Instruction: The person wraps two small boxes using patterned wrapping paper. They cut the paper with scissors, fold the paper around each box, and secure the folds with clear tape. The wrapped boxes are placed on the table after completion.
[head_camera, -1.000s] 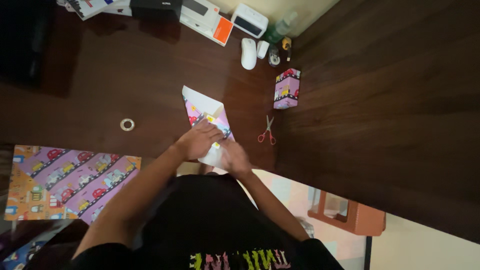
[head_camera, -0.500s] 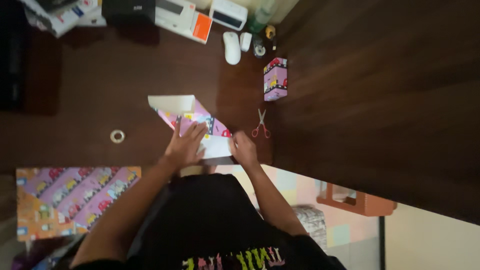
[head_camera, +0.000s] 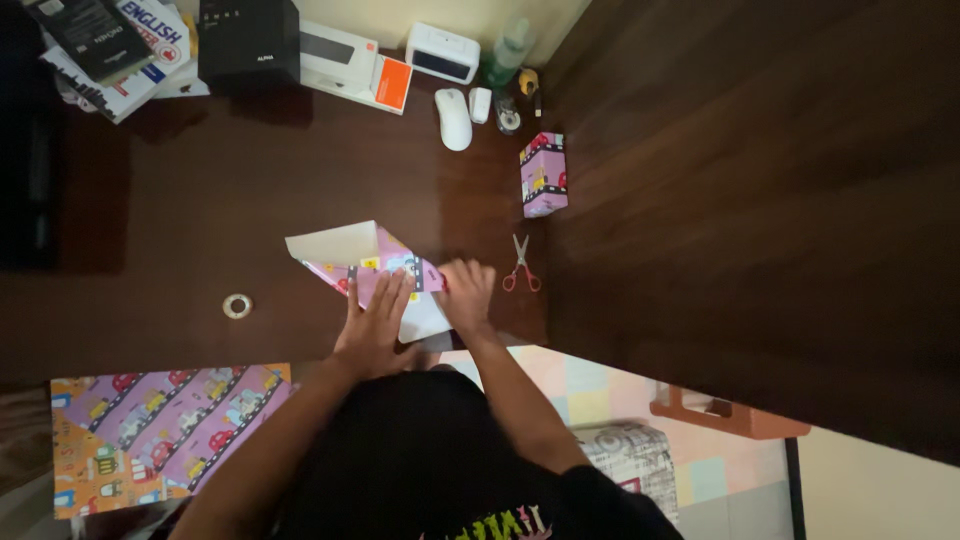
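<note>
Right hand (head_camera: 466, 297) has slid onto wrapping paper (head_camera: 372, 268), seemingly flattening it.

At the centre of the frame, the folded sheet of wrapping paper (head_camera: 375, 262) is purple with small cars on dark road stripes, its underside plain white. A flat sheet of the same printed paper (head_camera: 160, 420), lower left, adds an orange border. The small wrapped box (head_camera: 543, 173), upper middle, repeats the purple car print. The steel scissors (head_camera: 520, 266) have red handles. The wooden tabletop (head_camera: 200, 200) is dark brown.
</note>
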